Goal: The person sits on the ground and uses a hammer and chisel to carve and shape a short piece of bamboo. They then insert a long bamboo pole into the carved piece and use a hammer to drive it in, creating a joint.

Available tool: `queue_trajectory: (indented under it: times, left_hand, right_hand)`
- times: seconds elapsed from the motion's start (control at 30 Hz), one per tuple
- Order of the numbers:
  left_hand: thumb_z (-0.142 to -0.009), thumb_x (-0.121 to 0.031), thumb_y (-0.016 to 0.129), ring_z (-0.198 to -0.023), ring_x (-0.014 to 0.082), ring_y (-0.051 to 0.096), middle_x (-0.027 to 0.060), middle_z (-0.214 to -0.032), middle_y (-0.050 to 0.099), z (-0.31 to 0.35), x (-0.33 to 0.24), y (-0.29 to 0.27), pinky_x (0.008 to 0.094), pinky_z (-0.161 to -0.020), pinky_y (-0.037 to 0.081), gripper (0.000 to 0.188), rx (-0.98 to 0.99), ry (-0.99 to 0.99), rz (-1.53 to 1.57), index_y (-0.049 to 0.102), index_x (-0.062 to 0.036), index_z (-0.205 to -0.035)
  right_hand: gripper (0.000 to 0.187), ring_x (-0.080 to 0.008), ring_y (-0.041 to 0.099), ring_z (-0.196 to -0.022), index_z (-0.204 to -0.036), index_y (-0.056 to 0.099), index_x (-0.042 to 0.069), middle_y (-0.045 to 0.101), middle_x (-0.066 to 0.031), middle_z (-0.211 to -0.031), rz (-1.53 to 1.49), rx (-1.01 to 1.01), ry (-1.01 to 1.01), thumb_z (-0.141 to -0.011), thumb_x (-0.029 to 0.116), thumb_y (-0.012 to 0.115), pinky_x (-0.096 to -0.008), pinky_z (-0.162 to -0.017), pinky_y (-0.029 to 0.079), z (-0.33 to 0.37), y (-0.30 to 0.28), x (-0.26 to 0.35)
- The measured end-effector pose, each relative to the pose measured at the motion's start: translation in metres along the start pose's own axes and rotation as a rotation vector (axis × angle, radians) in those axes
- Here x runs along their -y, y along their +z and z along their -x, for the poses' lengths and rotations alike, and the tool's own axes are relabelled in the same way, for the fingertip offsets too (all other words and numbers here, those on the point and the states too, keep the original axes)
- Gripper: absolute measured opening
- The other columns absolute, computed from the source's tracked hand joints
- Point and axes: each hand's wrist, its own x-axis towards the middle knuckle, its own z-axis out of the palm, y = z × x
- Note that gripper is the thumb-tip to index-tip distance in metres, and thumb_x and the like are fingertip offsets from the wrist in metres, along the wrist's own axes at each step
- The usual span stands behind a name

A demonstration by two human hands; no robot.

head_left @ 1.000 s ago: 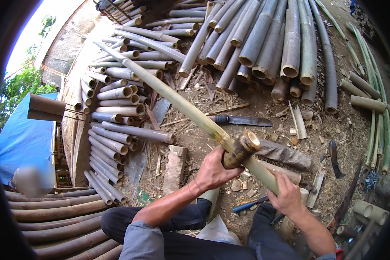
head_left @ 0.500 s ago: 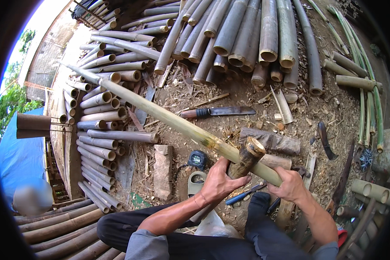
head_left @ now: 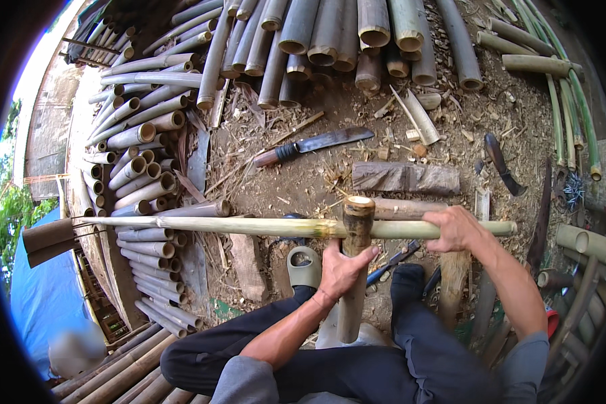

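My left hand (head_left: 343,269) is closed around the lower part of a short, brown-mottled bamboo tube (head_left: 358,222), which stands roughly upright above my lap. A long, pale bamboo pole (head_left: 262,227) lies crosswise through the tube's upper part, narrowing toward the far left. To the right of the tube, my right hand (head_left: 454,229) grips this pole from above. The pole's thick end sticks out beyond my right fingers. Below my right hand is my dark-socked foot, with a blue-handled tool (head_left: 377,275) beside it.
A machete (head_left: 333,139) lies among wood chips ahead. Past it are piled bamboo tubes (head_left: 323,40), with more stacked at left (head_left: 145,249). A rough block (head_left: 405,178) and a curved knife (head_left: 499,161) lie at right. A brick-like block (head_left: 248,262) and a sandal (head_left: 304,268) are nearer.
The pole has swung from a slant to nearly level. More of its thick end now extends right of the tube, and my right hand is farther from my left. The view has shifted.
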Motion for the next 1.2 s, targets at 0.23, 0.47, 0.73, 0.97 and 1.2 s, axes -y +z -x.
queue_trajectory:
  times: [0.23, 0.47, 0.73, 0.97, 1.2]
  left_hand:
    - [-0.075, -0.025, 0.085, -0.082, 0.0155, 0.063, 0.0107, -0.098, 0.067, -0.003, 0.021, 0.014, 0.03, -0.076, 0.053, 0.057, 0.038, -0.072, 0.043, 0.058, 0.0083, -0.112]
    - [-0.073, -0.025, 0.084, -0.093, 0.0239, 0.068, 0.017, -0.105, 0.07, 0.001, 0.026, 0.02, 0.0373, -0.087, 0.052, 0.054, 0.122, 0.08, -0.102, 0.063, 0.0064, -0.111]
    - [-0.069, -0.019, 0.087, -0.114, 0.0225, 0.055, 0.0124, -0.123, 0.053, 0.002, 0.024, 0.019, 0.0364, -0.099, 0.045, 0.072, 0.142, 0.254, -0.061, 0.05, -0.0002, -0.129]
    - [-0.069, -0.017, 0.087, -0.109, 0.0214, 0.057, 0.0113, -0.118, 0.056, 0.007, 0.023, 0.021, 0.0366, -0.096, 0.046, 0.067, 0.106, 0.273, -0.111, 0.052, -0.0009, -0.124]
    - [-0.068, -0.017, 0.087, -0.098, 0.0201, 0.061, 0.0092, -0.104, 0.06, 0.012, 0.031, 0.019, 0.0356, -0.088, 0.049, 0.057, 0.138, 0.085, -0.108, 0.056, -0.0019, -0.114]
  right_hand:
    - [0.039, -0.0369, 0.066, -0.071, -0.092, 0.065, 0.011, 0.067, -0.0144, -0.075, 0.071, -0.023, -0.008, -0.064, 0.038, 0.074, -0.0482, -0.066, 0.054, 0.001, 0.004, -0.013]
    - [0.041, -0.0364, 0.065, -0.069, -0.09, 0.061, 0.009, 0.067, -0.0109, -0.075, 0.062, -0.104, -0.066, -0.061, 0.034, 0.074, -0.0469, -0.062, 0.053, 0.018, 0.015, -0.008]
    - [0.048, -0.0306, 0.066, -0.07, -0.092, 0.062, 0.008, 0.066, -0.0076, -0.079, 0.054, -0.351, -0.19, -0.055, 0.03, 0.082, -0.0416, -0.058, 0.054, 0.031, 0.022, -0.001]
    - [0.049, -0.0303, 0.066, -0.07, -0.094, 0.062, 0.008, 0.065, -0.0075, -0.08, 0.092, -0.351, -0.203, -0.056, 0.03, 0.084, -0.0412, -0.059, 0.054, 0.038, 0.019, 0.002]
    - [0.05, -0.0291, 0.066, -0.07, -0.093, 0.061, 0.008, 0.063, -0.0071, -0.077, 0.132, -0.334, -0.202, -0.055, 0.03, 0.085, -0.0404, -0.059, 0.053, 0.043, 0.009, 0.009]
